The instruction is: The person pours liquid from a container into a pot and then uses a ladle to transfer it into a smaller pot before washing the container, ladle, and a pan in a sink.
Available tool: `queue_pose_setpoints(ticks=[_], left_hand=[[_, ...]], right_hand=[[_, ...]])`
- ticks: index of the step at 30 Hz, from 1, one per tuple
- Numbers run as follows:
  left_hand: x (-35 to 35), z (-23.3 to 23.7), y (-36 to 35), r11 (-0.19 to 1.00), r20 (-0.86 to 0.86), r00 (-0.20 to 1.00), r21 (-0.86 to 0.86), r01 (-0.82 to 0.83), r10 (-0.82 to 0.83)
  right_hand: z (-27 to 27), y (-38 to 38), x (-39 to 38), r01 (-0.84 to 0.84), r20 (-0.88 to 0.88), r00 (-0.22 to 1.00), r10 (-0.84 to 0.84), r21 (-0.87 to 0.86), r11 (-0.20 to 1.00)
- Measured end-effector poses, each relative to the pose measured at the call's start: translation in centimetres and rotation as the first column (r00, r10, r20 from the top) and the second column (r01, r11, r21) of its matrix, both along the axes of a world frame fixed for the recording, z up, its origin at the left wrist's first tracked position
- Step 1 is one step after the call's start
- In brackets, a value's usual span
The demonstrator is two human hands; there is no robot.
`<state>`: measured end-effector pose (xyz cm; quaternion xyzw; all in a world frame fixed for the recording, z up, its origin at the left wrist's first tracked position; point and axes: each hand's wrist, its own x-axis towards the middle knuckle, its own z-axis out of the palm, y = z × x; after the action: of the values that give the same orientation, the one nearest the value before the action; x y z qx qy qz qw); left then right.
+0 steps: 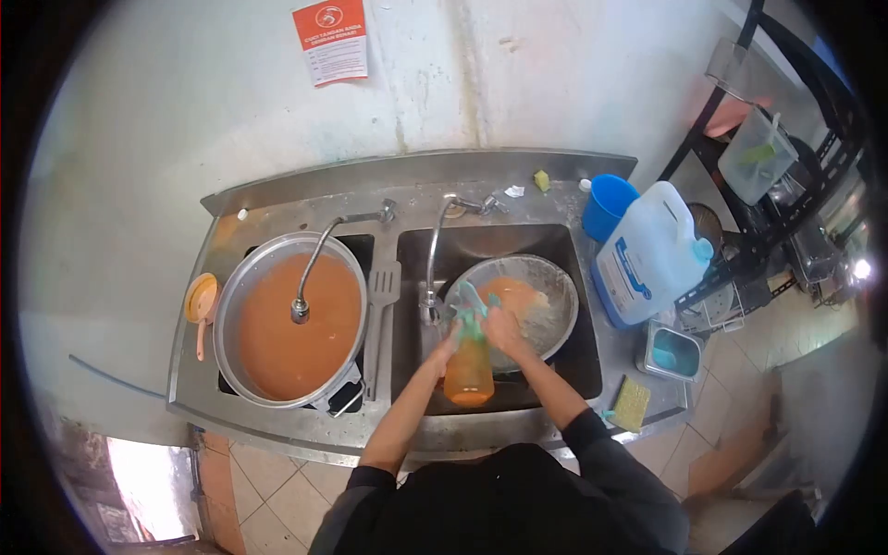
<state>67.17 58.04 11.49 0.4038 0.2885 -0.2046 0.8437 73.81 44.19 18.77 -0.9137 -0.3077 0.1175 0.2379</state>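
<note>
A translucent orange container point(469, 370) is held upright over the front part of the right sink basin point(573, 393), with green-teal material point(471, 301) at its top. The container's upper side is gripped by the left hand point(449, 346), its fingers curled in. The green-teal material is pinched by the right hand point(502, 327), its fingers bent and closed; some fingertips are hidden, and whether the material is cloth or plastic cannot be told.

Behind the hands, a round metal bowl point(566, 287) smeared with pale residue is seated in the same basin, with orange liquid inside. The right faucet point(435, 239) is curved down at its left. Over the left basin, a large aluminium pot point(228, 347) of orange-brown liquid is set beneath the left faucet point(319, 254), and a slotted spatula point(383, 287) is laid just beside it. At the right of the metal tabletop point(617, 359), a blue plastic cup point(610, 205), a jerrycan point(646, 254) of blue liquid, a rectangular steel container point(666, 374) and a yellow-green sponge point(632, 404) are placed.
</note>
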Motion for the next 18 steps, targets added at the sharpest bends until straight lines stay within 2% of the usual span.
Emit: queue_pose_setpoints(ticks=[2,4,5,6,7,8,9,10,12,13,15,16,18], left_hand=[[-0.1,-2.2,1.0,0.974,-0.057,0.996,0.223,-0.048,0.062],[-0.6,-1.1,0.8,0.982,-0.023,0.999,0.185,-0.026,0.031],[-0.5,-1.2,0.2,0.989,0.035,0.999,0.150,-0.014,0.009],[-0.1,-1.3,-0.4,0.993,0.099,0.995,0.116,-0.002,-0.010],[0.0,-0.4,-1.1,0.994,0.101,0.995,0.111,-0.006,-0.005],[-0.1,0.5,-1.8,0.977,0.195,0.981,0.210,-0.046,0.004],[-0.4,1.8,-2.1,0.947,0.287,0.958,0.308,-0.094,0.001],[-0.6,3.6,-2.0,0.946,0.286,0.958,0.311,-0.095,0.002],[-0.4,6.8,-1.7,0.707,0.425,0.870,0.694,-0.135,-0.250],[-0.3,6.8,-1.6,0.708,0.425,0.871,0.693,-0.138,-0.246],[0.0,6.8,-1.5,0.612,0.459,0.835,0.765,-0.198,-0.303],[-0.1,7.4,-1.7,0.614,0.460,0.836,0.764,-0.201,-0.299],[-0.3,9.3,-2.2,0.512,0.479,0.809,0.817,-0.267,-0.342]], right_hand=[[1.2,1.0,-1.4,-0.078,0.033,0.996,0.077,0.029,0.997],[0.7,0.4,-2.7,-0.139,0.144,0.982,0.125,0.090,0.986],[-1.7,0.5,-0.8,-0.062,0.030,0.998,0.060,0.078,0.995],[-1.8,0.4,0.6,-0.064,0.032,0.998,0.062,0.072,0.995],[-1.4,0.6,2.1,0.116,-0.007,0.993,-0.117,0.217,0.969],[-1.2,0.8,3.4,0.291,-0.074,0.956,-0.284,0.351,0.890],[-1.5,0.8,4.5,0.330,-0.202,0.943,-0.263,0.500,0.800],[-2.2,0.7,5.9,0.379,-0.322,0.922,-0.217,0.626,0.682],[-6.8,0.1,10.4,0.536,-0.561,0.812,-0.161,0.610,0.583],[-4.0,0.1,10.1,0.534,-0.561,0.813,-0.158,0.609,0.587],[7.1,0.0,7.8,0.494,-0.631,0.733,0.254,0.750,0.439],[9.0,0.2,7.7,0.492,-0.631,0.733,0.255,0.750,0.443],[11.1,0.6,7.8,0.354,-0.604,0.732,0.315,0.732,0.582]])
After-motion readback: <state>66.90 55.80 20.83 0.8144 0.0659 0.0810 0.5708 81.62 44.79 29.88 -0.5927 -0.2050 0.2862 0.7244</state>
